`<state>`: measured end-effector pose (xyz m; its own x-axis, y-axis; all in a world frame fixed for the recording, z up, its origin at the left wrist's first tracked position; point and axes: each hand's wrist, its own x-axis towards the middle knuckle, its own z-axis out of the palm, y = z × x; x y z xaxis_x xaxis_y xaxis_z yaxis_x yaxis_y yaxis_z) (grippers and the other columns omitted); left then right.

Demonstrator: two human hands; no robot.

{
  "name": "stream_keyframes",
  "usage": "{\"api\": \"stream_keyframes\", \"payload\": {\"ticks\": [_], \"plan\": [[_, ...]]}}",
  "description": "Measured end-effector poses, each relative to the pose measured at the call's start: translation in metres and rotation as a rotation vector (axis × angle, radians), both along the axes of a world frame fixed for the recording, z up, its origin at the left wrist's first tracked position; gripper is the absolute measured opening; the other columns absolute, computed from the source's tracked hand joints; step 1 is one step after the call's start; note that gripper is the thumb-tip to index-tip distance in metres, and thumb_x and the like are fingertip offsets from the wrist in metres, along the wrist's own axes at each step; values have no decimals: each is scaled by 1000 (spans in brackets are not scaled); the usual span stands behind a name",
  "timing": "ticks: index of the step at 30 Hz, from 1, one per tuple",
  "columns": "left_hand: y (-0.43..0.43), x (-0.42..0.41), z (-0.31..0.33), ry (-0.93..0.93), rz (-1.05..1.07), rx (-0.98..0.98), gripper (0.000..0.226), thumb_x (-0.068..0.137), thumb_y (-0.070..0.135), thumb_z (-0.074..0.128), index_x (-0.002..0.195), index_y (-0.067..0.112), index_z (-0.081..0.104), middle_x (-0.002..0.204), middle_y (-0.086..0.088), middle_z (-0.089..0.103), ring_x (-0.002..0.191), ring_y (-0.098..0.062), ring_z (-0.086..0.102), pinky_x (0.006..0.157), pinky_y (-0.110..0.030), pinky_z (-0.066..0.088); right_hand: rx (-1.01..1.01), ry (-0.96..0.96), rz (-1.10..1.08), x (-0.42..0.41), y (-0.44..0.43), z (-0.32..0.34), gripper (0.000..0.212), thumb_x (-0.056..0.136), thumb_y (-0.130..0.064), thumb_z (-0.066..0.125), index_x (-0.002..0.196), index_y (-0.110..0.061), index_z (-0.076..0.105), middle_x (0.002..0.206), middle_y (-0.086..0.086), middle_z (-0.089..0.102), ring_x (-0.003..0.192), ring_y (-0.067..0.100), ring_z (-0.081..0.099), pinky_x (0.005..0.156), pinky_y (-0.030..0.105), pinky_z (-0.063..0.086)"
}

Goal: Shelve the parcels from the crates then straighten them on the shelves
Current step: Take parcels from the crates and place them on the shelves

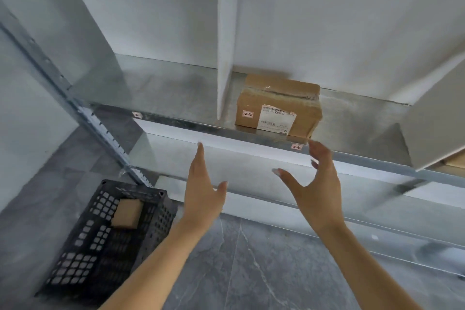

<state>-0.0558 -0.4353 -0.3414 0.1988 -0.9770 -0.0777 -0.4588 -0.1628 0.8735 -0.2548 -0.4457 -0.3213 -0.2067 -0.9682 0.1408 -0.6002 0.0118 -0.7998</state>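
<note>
1. The brown cardboard parcel (278,106) sits at the centre of the frame on the metal shelf (176,93), just right of the white divider (226,33). It has tape along its top, and its front face carries a white shipping label (276,118) and a small pink sticker (247,114).
2. Count: one parcel in this bay, and one smaller parcel (127,212) in the single black crate (100,246) at lower left.
3. Two hands are raised below the shelf's front edge. The left hand (203,189) and right hand (319,189) both have spread, straight fingers and hold nothing.
4. Two pink tags mark the shelf's front edge.
</note>
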Motion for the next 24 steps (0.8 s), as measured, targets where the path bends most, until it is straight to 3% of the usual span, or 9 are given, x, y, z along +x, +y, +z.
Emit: {"api": "stream_keyframes", "payload": {"ticks": [5, 8, 10, 17, 21, 24], "plan": [[44, 63, -2, -6, 184, 41, 90, 85, 8, 67, 152, 21, 7, 158, 3, 21, 145, -14, 20, 118, -32, 20, 81, 5, 223, 71, 13, -7, 81, 75, -47, 74, 143, -32, 32, 148, -7, 42, 133, 20, 43, 111, 43, 37], [64, 100, 1, -47, 264, 29, 88, 84, 8, 70, 152, 16, 15, 156, 0, 25, 138, -4, 25, 104, -2, 18, 60, 14, 338, 117, 16, -10, 81, 73, -55, 67, 143, -29, 34, 146, -6, 43, 130, 20, 45, 110, 45, 37], [77, 131, 0, -53, 341, 32, 86, 84, 9, 70, 151, 16, 17, 154, 1, 28, 133, 1, 25, 97, 5, 13, 34, 44, 440, 153, 14, -14, 82, 72, -56, 67, 142, -25, 37, 144, -3, 47, 128, 22, 48, 106, 41, 40], [114, 249, -49, 14, 668, 171, 84, 83, 23, 72, 149, 26, 21, 153, 2, 29, 140, -18, 30, 114, -36, 31, 101, 88, 729, 284, -2, -50, 86, 70, -62, 62, 143, -24, 38, 144, -6, 47, 131, 15, 46, 106, 32, 41], [120, 319, -103, 154, 915, 277, 77, 83, 24, 72, 147, 22, 29, 151, -1, 36, 139, -19, 34, 114, -39, 32, 184, 152, 873, 363, -21, -95, 91, 68, -66, 63, 145, -27, 34, 147, -10, 43, 132, 14, 44, 104, 27, 38], [110, 365, -149, 240, 980, 373, 75, 84, 27, 71, 147, 19, 30, 151, -2, 36, 139, -21, 34, 113, -40, 33, 273, 188, 932, 417, -36, -140, 87, 73, -60, 70, 144, -26, 33, 145, -10, 43, 131, 14, 45, 103, 28, 39]]}}
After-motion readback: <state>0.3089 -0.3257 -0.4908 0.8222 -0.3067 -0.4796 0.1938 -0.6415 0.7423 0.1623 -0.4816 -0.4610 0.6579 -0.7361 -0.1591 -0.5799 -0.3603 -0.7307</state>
